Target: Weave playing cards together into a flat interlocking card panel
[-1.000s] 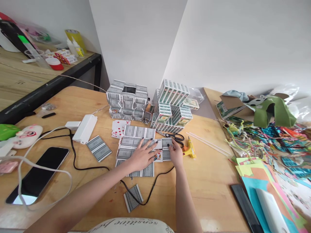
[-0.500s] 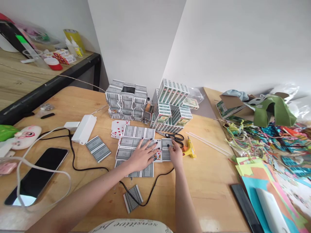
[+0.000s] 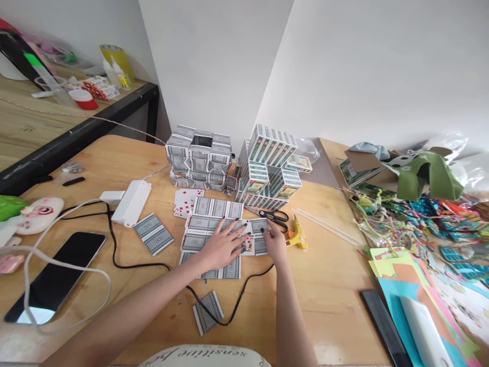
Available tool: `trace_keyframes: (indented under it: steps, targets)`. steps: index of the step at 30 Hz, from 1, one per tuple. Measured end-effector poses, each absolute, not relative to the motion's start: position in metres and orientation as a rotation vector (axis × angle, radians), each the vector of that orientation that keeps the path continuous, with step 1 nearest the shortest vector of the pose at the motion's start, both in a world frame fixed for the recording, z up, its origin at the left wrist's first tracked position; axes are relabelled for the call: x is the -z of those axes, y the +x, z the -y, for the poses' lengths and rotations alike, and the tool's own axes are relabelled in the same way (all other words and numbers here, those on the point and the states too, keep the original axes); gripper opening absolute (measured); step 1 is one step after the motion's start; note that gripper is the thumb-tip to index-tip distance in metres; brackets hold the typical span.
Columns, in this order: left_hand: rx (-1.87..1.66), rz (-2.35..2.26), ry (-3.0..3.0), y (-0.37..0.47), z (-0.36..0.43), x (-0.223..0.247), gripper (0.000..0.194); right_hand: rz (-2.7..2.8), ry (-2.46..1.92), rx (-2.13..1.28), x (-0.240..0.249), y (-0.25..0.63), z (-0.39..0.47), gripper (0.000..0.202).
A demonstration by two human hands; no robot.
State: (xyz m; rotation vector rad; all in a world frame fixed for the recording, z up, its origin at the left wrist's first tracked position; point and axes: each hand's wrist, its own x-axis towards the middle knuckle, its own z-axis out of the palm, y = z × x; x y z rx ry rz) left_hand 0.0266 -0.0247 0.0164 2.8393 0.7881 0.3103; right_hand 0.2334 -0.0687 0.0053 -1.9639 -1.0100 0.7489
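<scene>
My left hand (image 3: 221,250) lies flat with its fingers spread on a panel of joined playing cards (image 3: 212,208), most of them back side up. At the panel's right side my right hand (image 3: 276,241) grips a grey-backed pair of playing cards (image 3: 260,233), thumb on top and fingers along the far right edge. Between the two hands a face-up king card (image 3: 249,245) shows. Behind the panel stands a hollow block built of folded playing cards (image 3: 200,159). Face-up red cards (image 3: 184,203) lie at the panel's upper left.
Black scissors (image 3: 279,218) and a yellow glue gun (image 3: 296,234) lie just right of my right hand. Stacked card boxes (image 3: 267,168) stand behind them. A black cable (image 3: 145,266) runs under my forearms. Left are a phone (image 3: 57,278) and white power block (image 3: 132,204); right, coloured paper (image 3: 399,283).
The grey-backed pair under my right hand has tilted slightly and shifted a little left. My left hand stays spread on the panel.
</scene>
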Motion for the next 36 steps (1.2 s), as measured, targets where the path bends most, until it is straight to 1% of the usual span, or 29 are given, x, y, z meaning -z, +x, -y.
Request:
trace_keyframes:
  steps: [10,23,30,36]
  targets:
    - [-0.348,-0.788,2.827,0.027,0.024,-0.017,0.043,1.004,-1.881,-0.791,-0.007,0.237,0.067,0.050]
    - [-0.385,-0.785,2.772,0.027,0.025,-0.019,0.042,1.130,-1.936,-0.559,-0.002,0.224,0.072,0.048]
    - [-0.387,-0.786,2.759,0.027,0.024,-0.018,0.042,1.215,-1.906,-0.539,-0.002,0.222,0.078,0.047]
    - [-0.367,-0.788,2.773,0.027,0.023,-0.017,0.043,1.107,-1.876,-0.531,0.002,0.216,0.077,0.046]
